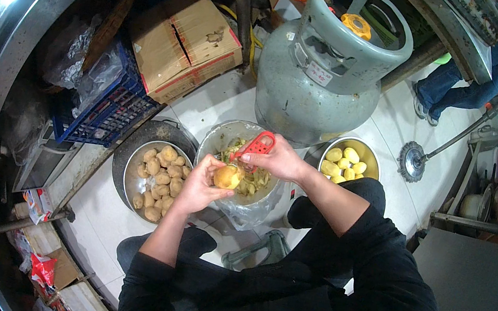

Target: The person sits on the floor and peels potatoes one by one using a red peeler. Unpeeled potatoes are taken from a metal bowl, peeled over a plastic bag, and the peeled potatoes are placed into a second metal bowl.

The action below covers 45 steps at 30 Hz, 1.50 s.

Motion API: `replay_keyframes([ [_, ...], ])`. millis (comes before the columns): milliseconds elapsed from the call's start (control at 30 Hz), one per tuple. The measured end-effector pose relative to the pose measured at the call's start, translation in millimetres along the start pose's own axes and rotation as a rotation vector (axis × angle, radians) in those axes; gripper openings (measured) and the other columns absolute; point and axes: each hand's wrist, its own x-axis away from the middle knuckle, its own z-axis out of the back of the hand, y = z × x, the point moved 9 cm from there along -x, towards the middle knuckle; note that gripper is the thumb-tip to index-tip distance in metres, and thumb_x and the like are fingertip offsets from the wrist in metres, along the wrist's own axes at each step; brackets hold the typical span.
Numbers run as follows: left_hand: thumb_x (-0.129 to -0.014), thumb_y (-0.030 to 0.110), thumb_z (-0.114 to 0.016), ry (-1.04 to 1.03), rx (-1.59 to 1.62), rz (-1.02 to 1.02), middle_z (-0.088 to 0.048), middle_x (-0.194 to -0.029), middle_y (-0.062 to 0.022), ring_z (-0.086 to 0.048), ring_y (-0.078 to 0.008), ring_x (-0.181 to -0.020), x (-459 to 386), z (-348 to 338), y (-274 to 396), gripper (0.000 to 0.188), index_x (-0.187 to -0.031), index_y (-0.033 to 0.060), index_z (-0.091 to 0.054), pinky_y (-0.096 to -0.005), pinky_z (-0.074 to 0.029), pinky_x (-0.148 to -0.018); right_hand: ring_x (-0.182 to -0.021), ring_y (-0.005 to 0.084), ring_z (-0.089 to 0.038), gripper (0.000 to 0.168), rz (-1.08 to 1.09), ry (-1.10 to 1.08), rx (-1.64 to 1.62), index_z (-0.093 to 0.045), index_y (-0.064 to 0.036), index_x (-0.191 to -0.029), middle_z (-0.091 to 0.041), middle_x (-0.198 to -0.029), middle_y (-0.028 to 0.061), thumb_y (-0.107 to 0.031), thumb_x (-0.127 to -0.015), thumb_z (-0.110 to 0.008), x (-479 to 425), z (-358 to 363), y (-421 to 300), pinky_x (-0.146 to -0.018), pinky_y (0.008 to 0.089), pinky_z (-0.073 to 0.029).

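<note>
My left hand [200, 189] grips a potato [227, 177] that is partly peeled, with pale flesh showing on its right side. In my right hand [280, 161] is a red-handled vegetable peeler [258, 145], its head close against the potato; the exact contact is too small to tell. Beneath both hands stands a plastic-lined bin [215, 131] holding potato peelings [249, 186]. To the left, a metal bowl [130, 177] contains several unpeeled potatoes [164, 173]. On the right, a metal pot [375, 158] holds several peeled yellow potatoes [345, 162].
A grey gas cylinder [315, 97] stands just beyond the bin. Farther left are a cardboard box [189, 41] and a blue plastic crate [107, 104]. At right, a long-handled scrubbing brush [412, 161] rests on the tiled floor, near another person's legs [463, 87]. A green plastic stool [275, 249] is below me.
</note>
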Motion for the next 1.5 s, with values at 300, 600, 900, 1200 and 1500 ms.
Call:
replay_keyframes([
  [300, -0.069, -0.012, -0.085, 0.041, -0.142, 0.025, -0.061, -0.115, -0.0084, -0.062, -0.0150, -0.108, 3.0, -0.7, -0.8, 0.060, -0.112, 0.0050, -0.046, -0.0322, -0.054, -0.094, -0.083, 0.0097, -0.067, 0.020, -0.017, 0.008, -0.107, -0.073, -0.002, -0.102, -0.075, -0.094, 0.0051, -0.018, -0.091, -0.077, -1.4, -11.1, 32.8, -0.076, 0.0281, -0.055],
  [600, -0.068, -0.006, -0.089, 0.072, -0.111, -0.069, -0.061, -0.118, -0.0090, -0.061, -0.0167, -0.112, 9.4, 6.6, 12.4, 0.059, -0.109, 0.0054, -0.049, -0.0330, -0.052, -0.097, -0.086, 0.0155, -0.070, 0.014, -0.258, 0.114, -0.686, -0.070, -0.001, -0.102, -0.073, -0.095, 0.0075, -0.012, -0.094, -0.072, -0.1, -19.1, 51.3, -0.074, 0.0308, -0.059],
  [900, -0.071, -0.005, -0.087, 0.051, -0.051, -0.110, -0.061, -0.123, -0.0084, -0.061, -0.0177, -0.115, 3.4, 8.2, 11.4, 0.061, -0.120, 0.0044, -0.053, -0.0340, -0.049, -0.102, -0.080, 0.0116, -0.067, 0.015, -0.040, 0.155, -0.051, -0.071, -0.002, -0.097, -0.073, -0.090, 0.0043, -0.017, -0.093, -0.073, -6.2, 10.0, 9.3, -0.069, 0.0302, -0.056],
  [1200, -0.078, -0.004, -0.083, 0.144, 0.238, 0.018, -0.066, -0.120, -0.0066, -0.064, -0.0154, -0.110, -0.5, 9.4, 7.0, 0.059, -0.130, 0.0008, -0.055, -0.0298, -0.052, -0.096, -0.089, 0.0098, -0.065, 0.019, 0.137, 0.027, -0.021, -0.073, 0.000, -0.104, -0.074, -0.092, 0.0042, -0.013, -0.090, -0.075, 5.4, -6.4, -24.8, -0.085, 0.0289, -0.054],
  [1500, -0.077, -0.003, -0.083, 0.057, 0.280, -0.002, -0.067, -0.123, -0.0080, -0.065, -0.0166, -0.113, 4.9, 1.1, 9.8, 0.061, -0.131, 0.0000, -0.055, -0.0302, -0.052, -0.097, -0.085, 0.0104, -0.067, 0.015, 0.011, 0.112, -0.429, -0.074, -0.002, -0.105, -0.074, -0.094, 0.0039, -0.013, -0.094, -0.071, -5.3, -5.4, 20.9, -0.078, 0.0281, -0.056],
])
